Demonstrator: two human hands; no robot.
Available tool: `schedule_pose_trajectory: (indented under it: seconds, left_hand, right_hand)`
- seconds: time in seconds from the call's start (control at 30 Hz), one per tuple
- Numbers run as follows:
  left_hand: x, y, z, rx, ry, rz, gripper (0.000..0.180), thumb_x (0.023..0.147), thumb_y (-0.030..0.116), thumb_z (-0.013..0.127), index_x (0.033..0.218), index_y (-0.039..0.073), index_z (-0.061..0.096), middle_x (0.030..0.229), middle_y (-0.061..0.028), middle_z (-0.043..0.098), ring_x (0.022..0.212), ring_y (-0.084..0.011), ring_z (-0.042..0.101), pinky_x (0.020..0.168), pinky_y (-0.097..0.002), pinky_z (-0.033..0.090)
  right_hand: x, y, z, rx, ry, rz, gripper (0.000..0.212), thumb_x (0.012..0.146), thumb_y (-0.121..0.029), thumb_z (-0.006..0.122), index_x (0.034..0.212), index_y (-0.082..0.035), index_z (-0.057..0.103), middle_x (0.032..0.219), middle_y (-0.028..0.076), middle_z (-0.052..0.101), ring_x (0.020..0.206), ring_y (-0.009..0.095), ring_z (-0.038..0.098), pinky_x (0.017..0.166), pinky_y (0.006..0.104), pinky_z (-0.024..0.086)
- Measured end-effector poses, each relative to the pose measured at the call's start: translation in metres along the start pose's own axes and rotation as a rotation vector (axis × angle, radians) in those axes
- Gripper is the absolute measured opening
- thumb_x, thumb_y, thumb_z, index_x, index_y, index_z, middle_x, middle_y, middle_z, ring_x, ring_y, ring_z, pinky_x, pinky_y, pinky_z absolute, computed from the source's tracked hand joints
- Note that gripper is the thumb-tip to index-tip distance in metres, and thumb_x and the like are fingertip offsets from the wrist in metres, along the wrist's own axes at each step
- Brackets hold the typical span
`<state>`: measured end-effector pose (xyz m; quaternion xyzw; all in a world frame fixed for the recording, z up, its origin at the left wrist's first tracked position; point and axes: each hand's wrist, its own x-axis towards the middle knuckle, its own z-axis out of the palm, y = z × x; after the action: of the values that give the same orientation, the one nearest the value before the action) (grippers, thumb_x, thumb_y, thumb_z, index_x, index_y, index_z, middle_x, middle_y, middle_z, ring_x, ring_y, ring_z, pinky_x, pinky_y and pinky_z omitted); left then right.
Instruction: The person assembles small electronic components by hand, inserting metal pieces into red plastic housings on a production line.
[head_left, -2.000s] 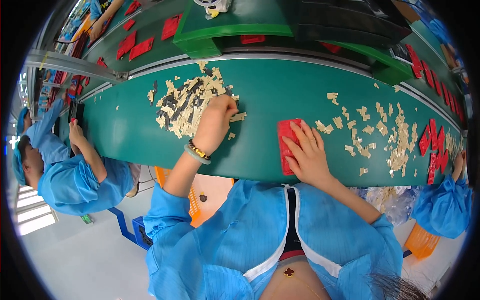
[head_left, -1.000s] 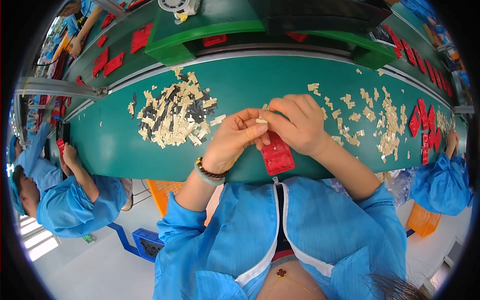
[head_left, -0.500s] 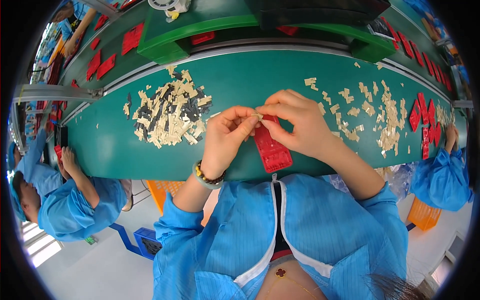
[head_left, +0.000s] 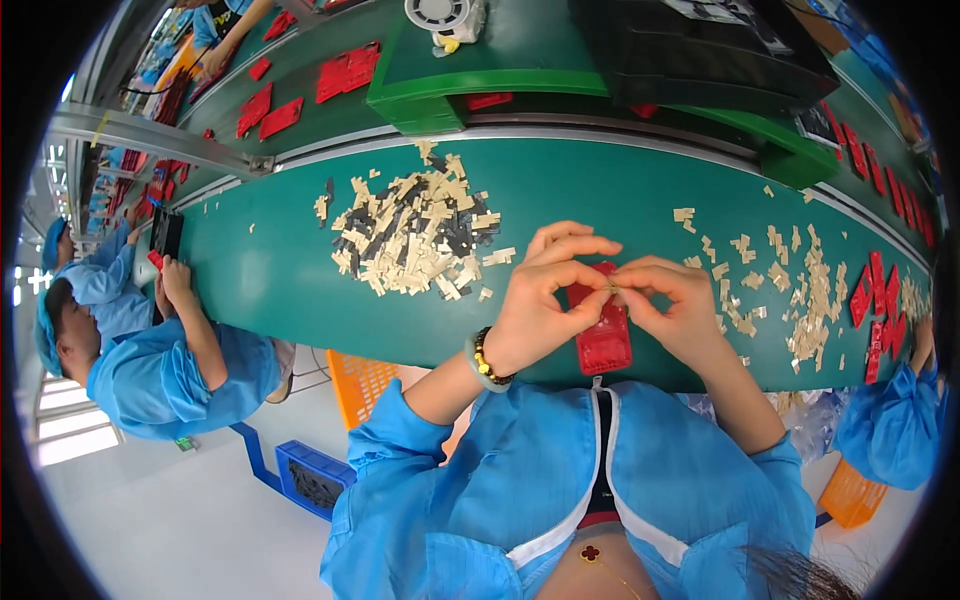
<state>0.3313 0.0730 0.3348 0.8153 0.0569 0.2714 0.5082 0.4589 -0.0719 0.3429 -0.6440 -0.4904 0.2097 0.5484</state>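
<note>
Pinching a small pale piece (head_left: 613, 289), mostly covered by skin, between thumb and forefinger of both left hand (head_left: 548, 300) and right hand (head_left: 682, 300); holding tip to tip, very narrow, with the spare left fingers fanned upward (probably to keep so tiny a thing in sight). Just beneath, a red part (head_left: 604, 348), resting by the look of it on the table (head_left: 600, 190) at the near edge; seemingly kept there, squarely before the body, for short reach and steady forearms. Partly hidden by both hands; unable to tell contact between piece and part. To the left, a mixed pile of pale and dark pieces (head_left: 415, 235); to the right, scattered pale pieces (head_left: 812, 305), then a cluster of red parts (head_left: 877, 295). Beyond, hemming in the far side, a green raised stand (head_left: 530, 85).
</note>
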Motion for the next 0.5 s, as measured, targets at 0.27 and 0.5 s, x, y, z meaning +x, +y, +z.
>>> schedule_pose_trajectory:
  seconds: [0.27,0.5]
  left_hand:
    - [-0.006,0.014,0.003,-0.072,-0.132,0.280,0.013,0.068,-0.001,0.073,0.078,0.006,0.069,0.097,-0.0036,0.071,0.102,-0.0275,0.061,0.092,-0.0430,0.045]
    - [0.003,0.000,-0.010,0.207,-0.142,0.216,0.022,0.068,0.008,0.074,0.088,0.004,0.065,0.090,-0.0076,0.066,0.092,-0.0245,0.061,0.079,-0.0383,0.049]
  right_hand:
    - [-0.010,0.016,-0.010,-0.145,0.070,0.065,0.009,0.079,0.004,0.066,0.087,0.000,0.067,0.086,0.010,0.069,0.065,0.015,0.066,0.058,0.0251,0.054]
    - [-0.006,0.020,-0.034,-0.208,0.102,0.064,0.020,0.077,-0.002,0.070,0.094,-0.005,0.059,0.092,0.005,0.060,0.079,0.016,0.060,0.067,0.0303,0.049]
